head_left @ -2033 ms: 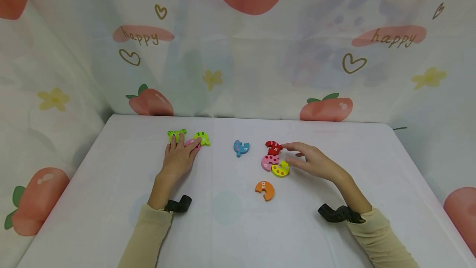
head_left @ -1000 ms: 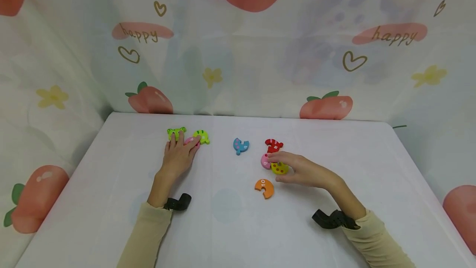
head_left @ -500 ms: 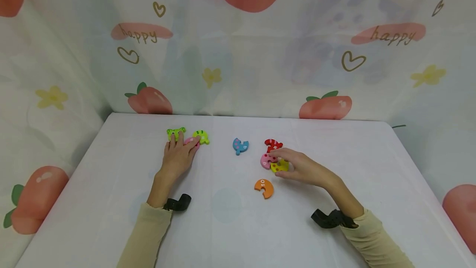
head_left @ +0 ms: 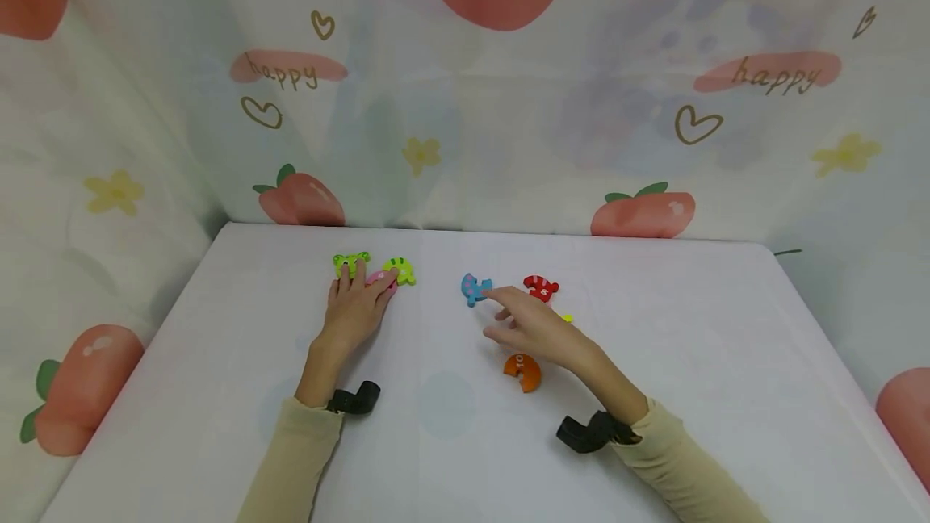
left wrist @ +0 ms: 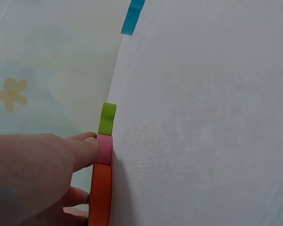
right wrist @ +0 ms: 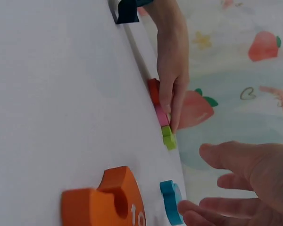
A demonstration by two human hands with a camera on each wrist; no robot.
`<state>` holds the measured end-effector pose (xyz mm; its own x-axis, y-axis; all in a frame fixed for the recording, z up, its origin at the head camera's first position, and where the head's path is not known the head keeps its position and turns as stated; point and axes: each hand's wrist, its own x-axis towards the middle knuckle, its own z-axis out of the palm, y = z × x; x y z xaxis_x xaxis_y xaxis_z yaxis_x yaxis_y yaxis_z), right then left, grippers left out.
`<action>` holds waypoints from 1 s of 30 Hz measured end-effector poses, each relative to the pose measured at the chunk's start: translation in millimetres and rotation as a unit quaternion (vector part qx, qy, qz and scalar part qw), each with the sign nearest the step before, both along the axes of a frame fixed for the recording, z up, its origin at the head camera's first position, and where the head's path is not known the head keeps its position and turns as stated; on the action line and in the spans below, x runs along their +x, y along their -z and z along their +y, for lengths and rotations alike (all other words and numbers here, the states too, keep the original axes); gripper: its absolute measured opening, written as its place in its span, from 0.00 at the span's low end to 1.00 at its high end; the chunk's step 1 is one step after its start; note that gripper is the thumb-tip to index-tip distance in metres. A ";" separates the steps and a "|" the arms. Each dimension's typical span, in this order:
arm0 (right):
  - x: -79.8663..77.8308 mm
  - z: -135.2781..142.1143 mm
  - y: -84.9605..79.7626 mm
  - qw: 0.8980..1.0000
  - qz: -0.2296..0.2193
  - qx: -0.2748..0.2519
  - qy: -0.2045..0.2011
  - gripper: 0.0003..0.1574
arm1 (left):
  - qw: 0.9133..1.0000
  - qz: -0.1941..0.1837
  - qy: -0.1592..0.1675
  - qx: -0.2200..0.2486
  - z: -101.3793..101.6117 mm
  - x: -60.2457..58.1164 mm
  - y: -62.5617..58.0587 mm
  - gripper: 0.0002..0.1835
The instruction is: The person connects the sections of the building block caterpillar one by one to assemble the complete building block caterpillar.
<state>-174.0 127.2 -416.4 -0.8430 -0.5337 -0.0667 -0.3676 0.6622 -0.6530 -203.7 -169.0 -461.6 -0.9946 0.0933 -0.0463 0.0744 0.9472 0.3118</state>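
Observation:
My left hand [head_left: 352, 311] rests with spread fingers on a cluster of flat puzzle pieces. Around its fingertips show a green frog-faced piece [head_left: 341, 263], a pink piece [head_left: 374, 276] and a green striped piece [head_left: 404, 269]. The left wrist view also shows an orange-red piece [left wrist: 101, 195] beside the pink one. My right hand [head_left: 541, 329] reaches leftward over the table, fingers loosely extended. Its index fingertip is at the edge of a blue numbered piece [head_left: 474, 290]; whether it touches is unclear. Behind that hand lies a red striped piece [head_left: 541, 287]; a yellow piece [head_left: 567, 318] is mostly covered.
An orange piece marked 10 [head_left: 525, 373] lies just in front of the right hand. All pieces are on a white-covered table [head_left: 436, 458]. A printed cloth [head_left: 494, 119] hangs along the back edge. Each wrist wears a black camera mount [head_left: 584, 433].
My right hand has moved left from the pink and yellow spotted pieces to the blue piece. The pink spotted piece is now hidden beneath it. My left hand has stayed in place.

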 end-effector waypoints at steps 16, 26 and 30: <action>-47.4 -59.6 18.5 0.986 0.104 0.122 0.051 0.15 | 1.000 0.001 0.004 0.009 -2.2 0.5 1.5 0.24; -54.6 -56.9 27.9 0.997 0.064 0.051 0.017 0.11 | 1.000 0.009 0.005 0.012 -4.6 2.0 -1.4 0.24; -53.4 -59.3 29.7 0.996 0.064 0.048 0.031 0.13 | 1.000 0.013 0.005 0.016 -3.3 1.4 -0.5 0.24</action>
